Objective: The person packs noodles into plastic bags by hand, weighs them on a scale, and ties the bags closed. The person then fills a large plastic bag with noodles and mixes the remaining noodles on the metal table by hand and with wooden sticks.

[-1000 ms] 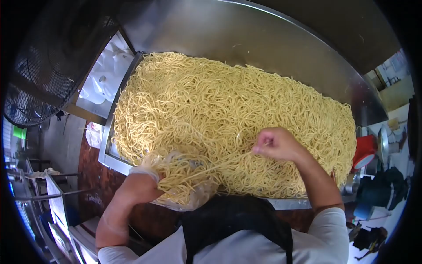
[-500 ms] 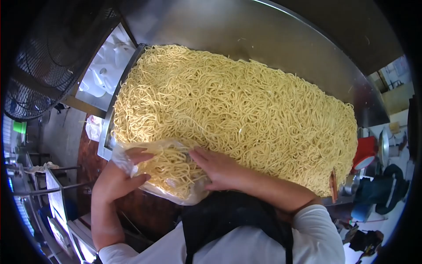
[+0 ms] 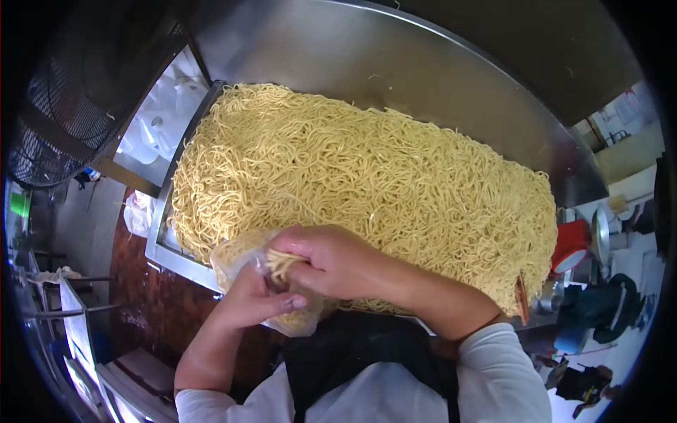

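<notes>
A clear plastic bag (image 3: pixel 296 321) with noodles in it hangs at the near edge of the metal tray, in front of my apron. My left hand (image 3: pixel 257 296) grips the bag at its mouth, thumb stretched to the right. Beside it, my right hand (image 3: pixel 321 261) is closed round a small bunch of noodles (image 3: pixel 281 264) at the bag's opening. Behind both hands spreads a broad, thick bed of yellow noodles (image 3: pixel 381 190). The bag's lower part is partly covered by my left hand and wrist.
A metal tray rim (image 3: pixel 180 261) borders the noodles, with a tall steel back panel (image 3: pixel 395 63) beyond. A wooden stick (image 3: pixel 522 299) lies at the right end, near a red container (image 3: pixel 571 247). A large fan (image 3: pixel 67 120) stands left. Another person (image 3: pixel 582 384) is at far right.
My right hand has closed on a bunch of noodles and turned over the bag's opening. My left hand has moved right, and the bag's mouth is gathered narrower.
</notes>
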The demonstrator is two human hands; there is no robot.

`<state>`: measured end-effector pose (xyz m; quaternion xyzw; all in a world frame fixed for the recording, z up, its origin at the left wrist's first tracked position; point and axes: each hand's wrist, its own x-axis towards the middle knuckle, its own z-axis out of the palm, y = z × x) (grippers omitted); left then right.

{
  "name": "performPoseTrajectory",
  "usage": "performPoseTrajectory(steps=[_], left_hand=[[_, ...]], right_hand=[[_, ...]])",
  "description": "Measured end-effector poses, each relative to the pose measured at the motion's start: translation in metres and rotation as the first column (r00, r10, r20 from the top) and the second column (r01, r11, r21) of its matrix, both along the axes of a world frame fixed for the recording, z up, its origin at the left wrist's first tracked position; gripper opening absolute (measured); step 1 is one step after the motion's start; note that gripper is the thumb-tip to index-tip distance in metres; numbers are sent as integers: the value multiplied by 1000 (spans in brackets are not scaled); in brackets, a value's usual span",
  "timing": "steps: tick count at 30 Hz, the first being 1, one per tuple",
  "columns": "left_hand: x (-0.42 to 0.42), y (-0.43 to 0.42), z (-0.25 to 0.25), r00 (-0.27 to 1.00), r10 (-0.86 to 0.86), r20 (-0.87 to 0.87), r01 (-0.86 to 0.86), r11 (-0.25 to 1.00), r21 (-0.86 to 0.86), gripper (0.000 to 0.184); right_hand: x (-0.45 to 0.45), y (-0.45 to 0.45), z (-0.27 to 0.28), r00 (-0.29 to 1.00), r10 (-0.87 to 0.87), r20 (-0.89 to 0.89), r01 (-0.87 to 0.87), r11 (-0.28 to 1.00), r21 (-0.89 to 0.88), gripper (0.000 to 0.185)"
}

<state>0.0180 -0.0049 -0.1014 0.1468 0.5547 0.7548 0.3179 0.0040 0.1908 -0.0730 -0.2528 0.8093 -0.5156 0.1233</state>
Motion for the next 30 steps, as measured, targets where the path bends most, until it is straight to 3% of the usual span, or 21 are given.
performPoseTrajectory(steps=[1, 3, 4, 5, 6, 7, 9, 10, 11, 12, 13, 15, 16, 19, 21, 22, 23, 24, 26, 28, 30], left_hand=[[-4, 0, -14, 1000, -4, -3, 4, 1000, 3, 69], [-10, -4, -26, 984, -147, -104, 130, 980, -151, 49], [-8, 3, -21, 986, -103, -131, 81, 983, -165, 31], [-9, -2, -18, 986, -103, -129, 80, 982, -170, 31], [-12, -8, -14, 998, -56, 2, 55, 979, -195, 27], [-13, -14, -8, 991, -3, 135, 34, 974, -223, 24], [-13, -26, 10, 995, 33, 92, -6, 959, -283, 22], [-14, -33, 18, 999, -6, -50, -11, 941, -338, 22], [-16, -38, 22, 980, -54, -190, -24, 921, -389, 22], [-19, -41, 22, 959, -34, -281, -82, 917, -391, 25], [-21, -49, 24, 959, -32, -283, -84, 917, -389, 25], [-20, -68, 32, 993, 7, -121, -65, 871, -486, 26], [-21, -68, 46, 979, -41, -198, -79, 824, -561, 25], [-19, -87, 43, 997, -67, -41, 33, 838, -545, 24], [-17, -84, 30, 995, -76, -64, 36, 876, -482, 27], [-16, -73, 30, 998, -68, 7, 65, 913, -403, 30], [-13, -59, 29, 995, -65, 78, 87, 943, -320, 32], [-10, -42, 20, 994, -87, -71, 56, 931, -362, 34], [-4, -1, 5, 979, -125, -160, 67, 943, -325, 32], [-2, 10, -10, 957, -160, -243, 87, 954, -287, 31], [-1, 6, -22, 952, -31, 305, 130, 942, -311, 28]], right_hand=[[-1, -4, 4, 1000, -4, -3, 4, 1000, 3, 24], [0, -10, 11, 968, -18, 251, 49, 992, -116, 27], [-1, -10, 6, 967, -18, 253, 51, 991, -122, 27], [-3, -10, -3, 994, -108, -18, 106, 990, -97, 28], [-5, -10, -11, 939, -182, -290, 164, 983, -88, 29], [-4, -11, -18, 941, -180, -286, 160, 983, -92, 29], [-2, -13, -30, 941, -334, -50, 299, 893, -337, 34], [4, -15, -42, 966, -159, 204, 225, 903, -365, 58], [12, -13, -50, 966, -157, 204, 224, 903, -366, 58], [19, -8, -53, 967, -28, 253, 56, 993, -102, 48], [25, -2, -57, 939, 80, 334, -139, 977, 159, 38], [31, 17, -88, 964, 80, 254, -140, 964, 226, 31], [30, 30, -86, 962, 85, 259, -146, 963, 226, 31], [17, 65, -76, 936, -81, 342, 8, 978, 208, 34], [13, 77, -68, 911, -180, 370, 87, 964, 253, 38], [10, 67, -53, 931, -204, 301, 90, 932, 351, 39], [9, 54, -47, 962, -186, 201, 121, 948, 294, 39], [8, 40, -41, 981, -171, 95, 145, 962, 231, 39], [8, 7, -10, 982, -150, 114, 154, 988, -25, 35], [4, -15, 5, 985, -160, 67, 165, 983, -85, 32], [0, -17, 4, 986, -166, 23, 168, 976, -137, 29]])
